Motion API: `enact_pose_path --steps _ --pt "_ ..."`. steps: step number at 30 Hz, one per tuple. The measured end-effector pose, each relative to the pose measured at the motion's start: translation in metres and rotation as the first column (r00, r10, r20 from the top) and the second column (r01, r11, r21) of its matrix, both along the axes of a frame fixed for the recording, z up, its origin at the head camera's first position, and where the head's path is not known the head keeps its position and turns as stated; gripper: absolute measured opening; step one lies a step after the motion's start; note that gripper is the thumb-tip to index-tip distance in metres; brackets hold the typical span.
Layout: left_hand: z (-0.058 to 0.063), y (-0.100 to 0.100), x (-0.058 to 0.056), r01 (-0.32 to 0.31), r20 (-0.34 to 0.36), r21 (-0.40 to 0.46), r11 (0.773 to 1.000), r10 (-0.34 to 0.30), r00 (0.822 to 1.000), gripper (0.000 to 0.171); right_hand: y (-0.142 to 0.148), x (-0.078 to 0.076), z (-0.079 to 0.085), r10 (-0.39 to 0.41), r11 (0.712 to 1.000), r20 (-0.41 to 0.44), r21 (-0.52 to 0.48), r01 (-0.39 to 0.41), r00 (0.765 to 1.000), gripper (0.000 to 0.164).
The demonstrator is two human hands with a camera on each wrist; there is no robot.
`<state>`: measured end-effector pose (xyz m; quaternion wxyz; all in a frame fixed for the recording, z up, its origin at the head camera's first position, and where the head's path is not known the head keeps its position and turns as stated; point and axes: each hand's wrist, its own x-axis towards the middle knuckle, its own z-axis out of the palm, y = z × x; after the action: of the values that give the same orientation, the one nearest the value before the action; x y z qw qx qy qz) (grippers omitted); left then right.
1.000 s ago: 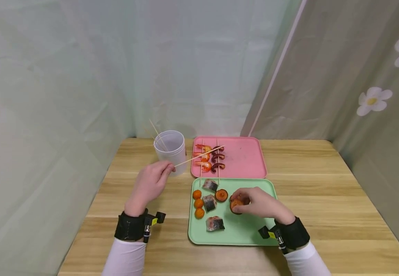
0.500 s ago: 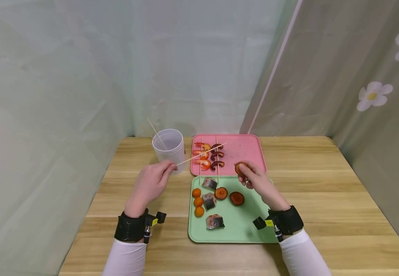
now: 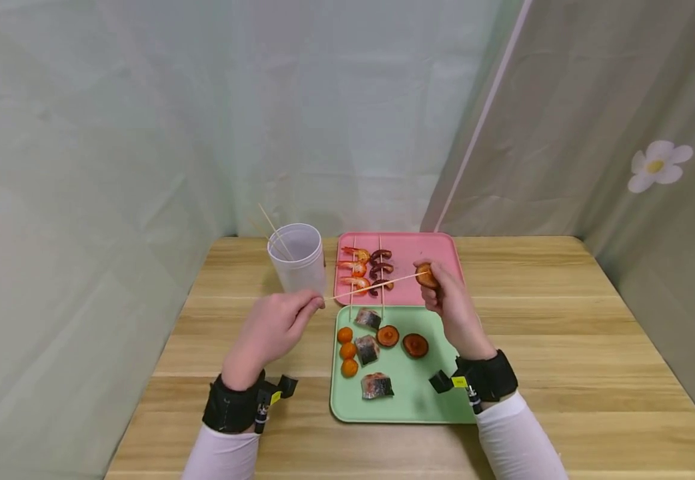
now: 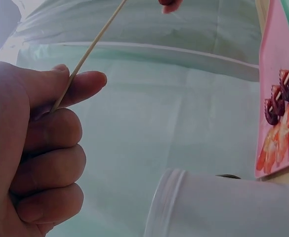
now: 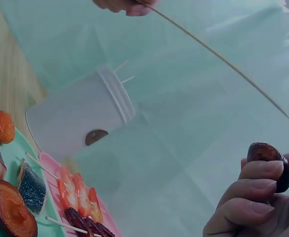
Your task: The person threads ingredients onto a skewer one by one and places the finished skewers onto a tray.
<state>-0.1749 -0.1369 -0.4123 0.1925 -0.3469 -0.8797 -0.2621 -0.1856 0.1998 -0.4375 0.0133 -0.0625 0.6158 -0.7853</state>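
1. The mushroom (image 3: 427, 276) is in the air, in the right hand; from the head view it shows against the pink tray (image 3: 413, 245).
2. The right hand (image 3: 452, 311) grips it between thumb and curled fingers.
3. The stick (image 3: 386, 283) points at the mushroom; the right wrist view shows its tip near but apart from it.
4. The left hand (image 3: 277, 325) pinches the stick's other end, the other fingers curled in.
5. The green tray (image 3: 425, 410) sits just in front of the pink one. On it lie two loose mushrooms (image 3: 415, 345), side by side.
6. Left of these are three fish pieces (image 3: 377, 385), spaced front to back, and three orange balls (image 3: 348, 351) in a row along the left edge.
7. The pink tray bears a shrimp skewer (image 3: 354, 269) and, right of it, a skewer of dark curled pieces (image 3: 381, 270); the near ends of both reach over the green tray.
8. Left of the pink tray, a white tub (image 3: 302, 272) stands upright, thin sticks (image 3: 270, 219) leaning inside.
9. Everything stands on a wooden table (image 3: 551, 320), with a pale curtain (image 3: 347, 120) behind.
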Motion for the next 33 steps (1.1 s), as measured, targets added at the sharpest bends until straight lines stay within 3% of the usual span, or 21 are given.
enact_pose_path --steps 7,13,24,33 --pt "0.001 0.004 0.003 -0.017 0.025 -0.026 1.0 0.018 1.0 0.011 -0.003 0.003 0.0 -0.044 0.999 -0.003 -0.027 0.044 0.999 0.044" --pt "-0.003 0.009 0.004 -0.025 0.049 -0.048 0.999 0.027 0.998 0.012 -0.003 0.006 0.001 -0.031 0.999 -0.051 0.021 0.032 0.998 0.052" --pt "-0.003 0.013 -0.006 -0.053 0.071 -0.051 0.997 0.056 0.996 0.012 -0.006 0.004 0.011 -0.071 0.997 -0.081 0.037 0.075 0.994 0.052" --pt "-0.003 0.013 0.0 -0.057 0.119 -0.072 0.996 0.065 0.991 0.014 -0.007 0.009 0.005 -0.075 0.994 -0.083 0.068 0.08 0.994 0.054"
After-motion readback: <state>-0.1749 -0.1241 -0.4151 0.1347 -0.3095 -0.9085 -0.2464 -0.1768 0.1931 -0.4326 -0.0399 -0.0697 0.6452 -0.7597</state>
